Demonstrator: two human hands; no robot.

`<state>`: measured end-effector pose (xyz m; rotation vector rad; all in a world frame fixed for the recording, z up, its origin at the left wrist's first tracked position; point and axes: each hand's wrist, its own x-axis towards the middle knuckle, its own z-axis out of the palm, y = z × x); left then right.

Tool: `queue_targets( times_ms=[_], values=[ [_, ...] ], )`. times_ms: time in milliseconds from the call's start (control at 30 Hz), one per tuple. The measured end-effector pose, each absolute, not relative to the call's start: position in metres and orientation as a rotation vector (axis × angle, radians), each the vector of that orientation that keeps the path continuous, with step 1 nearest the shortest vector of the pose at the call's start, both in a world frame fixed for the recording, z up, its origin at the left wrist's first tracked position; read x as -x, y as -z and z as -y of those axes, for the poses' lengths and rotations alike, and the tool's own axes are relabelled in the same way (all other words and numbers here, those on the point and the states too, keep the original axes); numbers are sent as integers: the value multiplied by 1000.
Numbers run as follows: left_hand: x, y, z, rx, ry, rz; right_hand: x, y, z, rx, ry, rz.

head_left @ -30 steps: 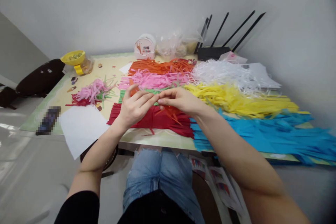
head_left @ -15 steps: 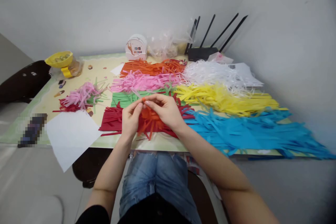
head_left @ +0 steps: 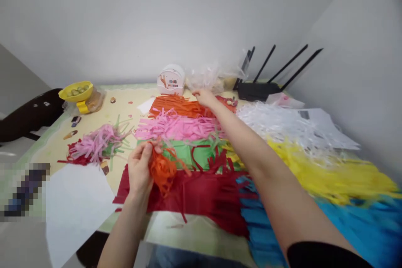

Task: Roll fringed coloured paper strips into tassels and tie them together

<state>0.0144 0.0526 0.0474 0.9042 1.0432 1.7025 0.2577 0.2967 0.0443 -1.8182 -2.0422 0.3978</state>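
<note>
The left hand (head_left: 140, 170) is closed on a bunch of orange paper strips (head_left: 162, 170), thumb and fingers pinching it at its upper left. The bunch is a loose, curled tangle of narrow bright orange strips, rounded in outline, with a few ends sticking out to the right and downward. It is held just above the red fringed paper (head_left: 201, 194) near the front edge of the table (head_left: 185, 232).

In the same head view, the right hand (head_left: 204, 96) is stretched far across the table to the orange strip pile (head_left: 180, 106) at the back, fingers down on its far right end; whether they are pinched on a strip cannot be told. Before that pile lie pink strips (head_left: 176, 127), then green paper (head_left: 188, 155). To the right lie white strips (head_left: 276, 121), yellow strips (head_left: 329, 167) and blue strips (head_left: 345, 222). A white sheet (head_left: 73, 205) lies at the left.
</note>
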Motion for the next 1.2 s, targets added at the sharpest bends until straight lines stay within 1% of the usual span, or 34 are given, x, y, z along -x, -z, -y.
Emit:
queue_targets(
  times_ms=[67, 133, 233, 333, 633, 900, 1200],
  values=[
    [-14, -38, -56, -822, -1598, -1099, -255, -23, -336, 1887, -403, 2083],
    [-13, -27, -58, -740, -1499, -1163, -251, 6, -354, 1950, -385, 2113],
    [-9, -13, -59, -685, -1412, -1215, -250, 47, -354, 2011, -311, 2148],
    [-6, -4, -57, -689, -1387, -1196, -255, 68, -349, 2027, -254, 2184],
    [-7, -11, -62, -696, -1400, -1223, -290, 52, -380, 2145, -301, 2203],
    [-13, -18, -64, -692, -1397, -1195, -302, 54, -384, 2211, -327, 2214],
    [-13, -12, -65, -748, -1414, -1221, -305, 53, -385, 2176, -241, 2287]
  ],
)
